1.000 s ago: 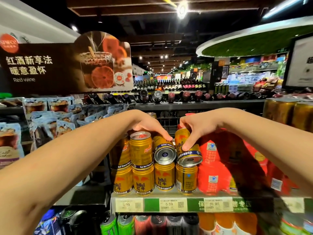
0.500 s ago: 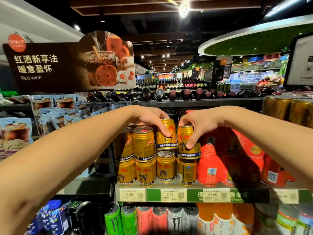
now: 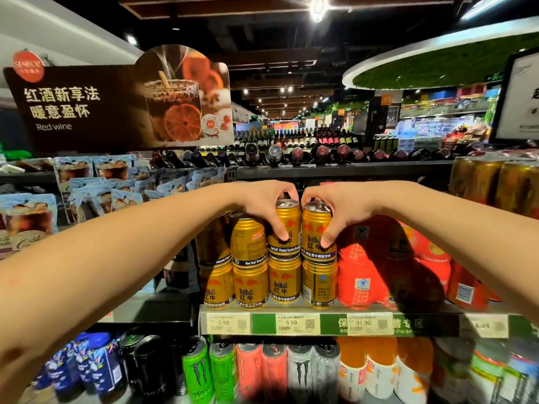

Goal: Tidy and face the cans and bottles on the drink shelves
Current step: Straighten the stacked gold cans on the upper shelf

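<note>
We stand at a supermarket drink shelf (image 3: 329,309) under a dark ceiling with spot lamps. Our left hand (image 3: 262,199) curls over one gold can (image 3: 284,228) and our right hand (image 3: 335,208) over the gold can beside it (image 3: 316,231), thumbs pressed on the labels; both cans stand upright on the lower row of gold cans (image 3: 268,282) near the shelf's front edge. Price tags (image 3: 291,323) line that edge. Red packs (image 3: 379,272) sit to the right, tall cans (image 3: 204,371) on the shelf below, a red wine sign (image 3: 116,103) upper left, wine bottles (image 3: 291,154) behind.
</note>
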`<state>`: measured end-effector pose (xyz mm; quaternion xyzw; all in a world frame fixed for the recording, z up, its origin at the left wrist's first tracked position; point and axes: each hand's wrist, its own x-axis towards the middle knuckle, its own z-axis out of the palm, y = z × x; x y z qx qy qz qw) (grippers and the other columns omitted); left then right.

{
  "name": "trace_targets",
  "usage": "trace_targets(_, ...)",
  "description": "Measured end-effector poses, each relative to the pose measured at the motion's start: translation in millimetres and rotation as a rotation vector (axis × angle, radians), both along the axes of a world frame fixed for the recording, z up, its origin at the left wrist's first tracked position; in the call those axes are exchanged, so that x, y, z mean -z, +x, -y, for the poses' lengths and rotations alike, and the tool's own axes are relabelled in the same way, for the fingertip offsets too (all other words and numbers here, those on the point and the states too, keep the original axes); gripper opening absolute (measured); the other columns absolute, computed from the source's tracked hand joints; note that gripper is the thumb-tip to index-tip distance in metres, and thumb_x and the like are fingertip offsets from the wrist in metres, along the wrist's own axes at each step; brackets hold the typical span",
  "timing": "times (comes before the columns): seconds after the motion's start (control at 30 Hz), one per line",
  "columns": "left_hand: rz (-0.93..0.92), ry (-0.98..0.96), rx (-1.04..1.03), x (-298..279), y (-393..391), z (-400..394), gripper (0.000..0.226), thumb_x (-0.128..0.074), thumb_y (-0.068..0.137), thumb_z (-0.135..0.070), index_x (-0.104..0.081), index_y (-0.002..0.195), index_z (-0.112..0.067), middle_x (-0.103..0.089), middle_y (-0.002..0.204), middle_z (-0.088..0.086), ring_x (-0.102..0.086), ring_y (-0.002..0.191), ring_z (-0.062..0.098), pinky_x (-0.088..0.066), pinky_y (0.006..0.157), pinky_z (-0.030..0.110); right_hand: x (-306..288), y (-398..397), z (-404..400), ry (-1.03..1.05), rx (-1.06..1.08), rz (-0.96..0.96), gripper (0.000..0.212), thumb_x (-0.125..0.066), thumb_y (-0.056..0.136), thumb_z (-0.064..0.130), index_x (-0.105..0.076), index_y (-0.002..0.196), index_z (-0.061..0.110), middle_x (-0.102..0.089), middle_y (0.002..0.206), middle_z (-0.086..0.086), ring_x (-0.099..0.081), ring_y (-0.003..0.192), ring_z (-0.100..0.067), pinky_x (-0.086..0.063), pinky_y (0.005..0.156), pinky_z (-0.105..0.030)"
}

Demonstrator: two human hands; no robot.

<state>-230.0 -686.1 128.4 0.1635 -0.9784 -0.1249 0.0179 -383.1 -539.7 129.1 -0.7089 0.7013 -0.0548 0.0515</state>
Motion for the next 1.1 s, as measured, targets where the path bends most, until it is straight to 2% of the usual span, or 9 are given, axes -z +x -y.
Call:
trace_targets(0.1,0.013,-0.057,0.009,1,-1,-4,0.079,-0.094,0.063,-0.033,-0.049,0.125,-0.02,-0.061,0.115,-0.004,-0.06,0.104,0.017,-0.05,0.093,0.033,2,1,-1,0.029,0.014,-0.024,0.081,-0.093,0.064,0.032,-0.045,0.13,0.025,-0.058,0.121,0.005,-0.057,0.111,-0.018,-0.049,0.094,-0.035)
trace_targets(0.23,0.032,-0.102,0.022,4,-5,-6,0.084,-0.094,0.062,-0.035,-0.046,0.128,-0.022,-0.053,0.128,-0.002,-0.053,0.114,0.018,-0.045,0.101,0.034,5,1,-3,0.025,0.02,-0.022,0.083,-0.092,0.065,0.031,-0.043,0.132,0.027,-0.052,0.113,0.013,-0.053,0.106,-0.011,-0.041,0.075,-0.019)
trace_targets(0.37,0.069,-0.086,0.012,3,-5,-6,0.082,-0.095,0.061,-0.031,-0.047,0.127,-0.02,-0.06,0.12,-0.002,-0.058,0.109,0.019,-0.049,0.1,0.037,6,0,-4,0.036,0.034,-0.035,0.087,-0.091,0.067,0.031,-0.04,0.137,0.027,-0.05,0.119,0.011,-0.052,0.111,-0.014,-0.037,0.085,-0.025)
trace_targets(0.57,0.119,-0.078,-0.016,1,-4,-9,0.078,-0.095,0.061,-0.028,-0.045,0.121,-0.023,-0.062,0.11,-0.006,-0.061,0.105,0.02,-0.051,0.096,0.038,5,3,-5,0.06,0.056,-0.063,0.091,-0.09,0.07,0.031,-0.034,0.143,0.031,-0.048,0.125,0.008,-0.05,0.112,-0.016,-0.038,0.087,-0.028)
trace_targets(0.67,0.133,-0.112,-0.017,0,-2,-12,0.08,-0.095,0.06,-0.03,-0.043,0.12,-0.026,-0.059,0.119,-0.002,-0.059,0.108,0.021,-0.051,0.095,0.039,9,3,-5,0.049,0.051,-0.057,0.092,-0.09,0.07,0.029,-0.034,0.142,0.028,-0.048,0.122,0.009,-0.051,0.113,-0.016,-0.039,0.088,-0.028)
trace_targets(0.8,0.113,-0.092,-0.023,1,2,-16,0.08,-0.095,0.06,-0.028,-0.046,0.123,-0.023,-0.061,0.118,-0.002,-0.061,0.106,0.02,-0.053,0.093,0.037,11,2,-7,0.02,0.036,-0.055,0.092,-0.09,0.069,0.03,-0.035,0.144,0.029,-0.048,0.134,0.0,-0.049,0.119,-0.02,-0.043,0.099,-0.034)
trace_targets(0.9,0.097,-0.103,-0.041,3,4,-18,0.085,-0.095,0.061,-0.031,-0.045,0.129,-0.024,-0.062,0.118,-0.001,-0.062,0.106,0.021,-0.052,0.094,0.035,12,3,-9,0.017,0.039,-0.034,0.093,-0.089,0.071,0.028,-0.034,0.146,0.029,-0.046,0.135,0.002,-0.047,0.12,-0.018,-0.04,0.096,-0.029)
trace_targets(1.0,0.088,-0.098,-0.059,3,6,-20,0.097,-0.094,0.062,-0.033,-0.039,0.14,-0.025,-0.058,0.13,0.002,-0.061,0.113,0.022,-0.049,0.096,0.032,14,2,-12,0.004,0.047,-0.021,0.097,-0.089,0.072,0.027,-0.031,0.149,0.022,-0.047,0.142,0.001,-0.048,0.123,-0.017,-0.037,0.095,-0.025)
trace_targets(1.1,0.044,-0.1,-0.069,2,11,-22,0.11,-0.093,0.062,-0.04,-0.03,0.15,-0.027,-0.049,0.143,0.004,-0.06,0.121,0.029,-0.048,0.102,0.035,14,2,-18,-0.016,0.057,-0.003,0.11,-0.09,0.069,0.031,-0.022,0.154,0.018,-0.039,0.154,-0.001,-0.043,0.136,-0.02,-0.036,0.108,-0.028)
